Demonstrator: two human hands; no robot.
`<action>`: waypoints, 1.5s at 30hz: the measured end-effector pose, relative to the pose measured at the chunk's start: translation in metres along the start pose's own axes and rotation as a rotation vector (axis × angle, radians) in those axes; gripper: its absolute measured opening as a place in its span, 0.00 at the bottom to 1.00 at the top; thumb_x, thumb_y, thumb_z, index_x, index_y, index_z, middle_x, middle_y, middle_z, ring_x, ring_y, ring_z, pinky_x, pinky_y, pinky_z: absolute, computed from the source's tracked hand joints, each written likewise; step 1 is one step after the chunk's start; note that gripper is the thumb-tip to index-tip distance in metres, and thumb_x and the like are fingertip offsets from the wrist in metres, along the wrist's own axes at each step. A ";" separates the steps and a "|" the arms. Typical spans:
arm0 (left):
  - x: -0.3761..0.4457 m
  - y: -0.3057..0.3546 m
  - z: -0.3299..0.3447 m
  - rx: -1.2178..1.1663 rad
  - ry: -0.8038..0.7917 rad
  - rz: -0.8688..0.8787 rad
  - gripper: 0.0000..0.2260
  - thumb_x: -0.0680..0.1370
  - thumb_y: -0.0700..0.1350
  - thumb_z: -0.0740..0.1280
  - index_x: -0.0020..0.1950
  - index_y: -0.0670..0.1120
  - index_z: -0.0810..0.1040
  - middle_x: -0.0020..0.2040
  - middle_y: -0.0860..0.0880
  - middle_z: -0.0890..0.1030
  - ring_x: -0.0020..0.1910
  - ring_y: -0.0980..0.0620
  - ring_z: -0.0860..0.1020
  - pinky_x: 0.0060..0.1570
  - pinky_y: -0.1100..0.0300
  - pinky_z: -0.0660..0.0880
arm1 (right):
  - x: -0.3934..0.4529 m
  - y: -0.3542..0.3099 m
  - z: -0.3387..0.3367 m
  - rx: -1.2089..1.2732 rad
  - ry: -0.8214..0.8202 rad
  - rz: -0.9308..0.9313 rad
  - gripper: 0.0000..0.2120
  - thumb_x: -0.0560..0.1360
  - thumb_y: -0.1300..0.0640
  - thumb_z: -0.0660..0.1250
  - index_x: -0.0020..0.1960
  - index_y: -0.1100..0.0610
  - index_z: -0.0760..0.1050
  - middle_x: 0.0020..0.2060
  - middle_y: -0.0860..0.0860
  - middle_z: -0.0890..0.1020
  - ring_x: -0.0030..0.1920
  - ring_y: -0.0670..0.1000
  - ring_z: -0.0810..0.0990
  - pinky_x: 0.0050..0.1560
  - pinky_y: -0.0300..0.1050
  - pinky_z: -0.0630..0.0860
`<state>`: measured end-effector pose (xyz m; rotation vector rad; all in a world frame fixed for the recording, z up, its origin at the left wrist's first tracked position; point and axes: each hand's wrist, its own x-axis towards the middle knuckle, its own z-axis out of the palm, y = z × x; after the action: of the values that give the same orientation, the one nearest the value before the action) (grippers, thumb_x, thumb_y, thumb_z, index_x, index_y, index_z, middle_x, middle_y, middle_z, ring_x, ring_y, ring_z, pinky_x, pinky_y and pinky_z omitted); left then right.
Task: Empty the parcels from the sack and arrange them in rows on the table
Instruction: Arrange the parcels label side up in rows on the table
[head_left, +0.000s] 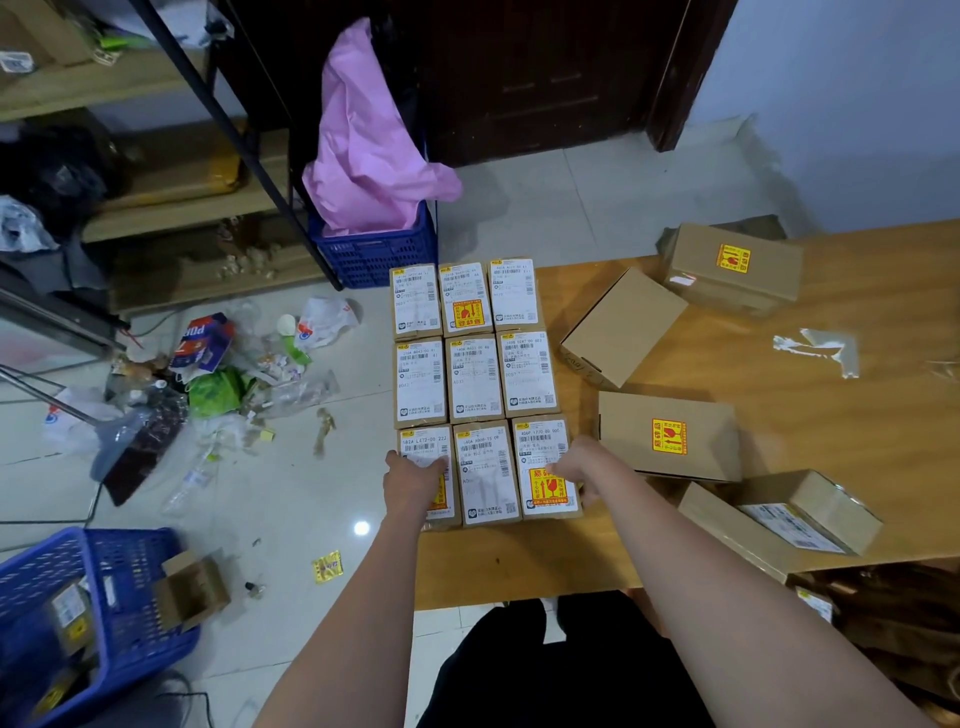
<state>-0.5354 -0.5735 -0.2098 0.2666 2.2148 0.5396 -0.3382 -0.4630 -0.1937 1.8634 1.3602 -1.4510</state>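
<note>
Covering part of the near-row labels, the left hand (413, 480) and right hand (579, 467) press flat, fingers together, on the nine rowed parcels (475, 376) at the desk (519, 561) corner; loose boxes (670, 434) crowd the right.

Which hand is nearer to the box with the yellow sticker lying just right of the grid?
Right. The right hand rests on the grid's near-right parcel, beside that box; the left hand is on the near-left parcel, farther away.
</note>
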 end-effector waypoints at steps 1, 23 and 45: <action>0.001 -0.001 0.000 -0.003 -0.003 -0.003 0.32 0.75 0.51 0.72 0.72 0.39 0.62 0.64 0.39 0.75 0.61 0.39 0.76 0.52 0.50 0.74 | 0.000 0.000 0.000 0.005 -0.002 0.006 0.19 0.77 0.57 0.70 0.65 0.61 0.73 0.61 0.59 0.80 0.59 0.61 0.80 0.57 0.60 0.79; -0.007 0.041 -0.013 0.076 0.180 0.152 0.30 0.78 0.51 0.65 0.76 0.42 0.60 0.71 0.37 0.64 0.69 0.35 0.64 0.64 0.41 0.67 | -0.034 -0.040 -0.029 -0.363 0.157 -0.103 0.16 0.81 0.60 0.58 0.67 0.62 0.71 0.58 0.57 0.78 0.52 0.56 0.80 0.49 0.45 0.77; -0.052 0.188 0.113 0.204 -0.230 0.583 0.21 0.77 0.50 0.68 0.68 0.45 0.70 0.61 0.41 0.76 0.54 0.42 0.77 0.47 0.55 0.74 | -0.013 -0.003 -0.157 -0.195 0.317 -0.104 0.18 0.81 0.56 0.61 0.67 0.64 0.71 0.65 0.59 0.76 0.63 0.60 0.77 0.55 0.48 0.74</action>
<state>-0.4131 -0.3926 -0.1519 1.0477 1.9518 0.5534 -0.2630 -0.3441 -0.1232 1.9766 1.7019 -1.0520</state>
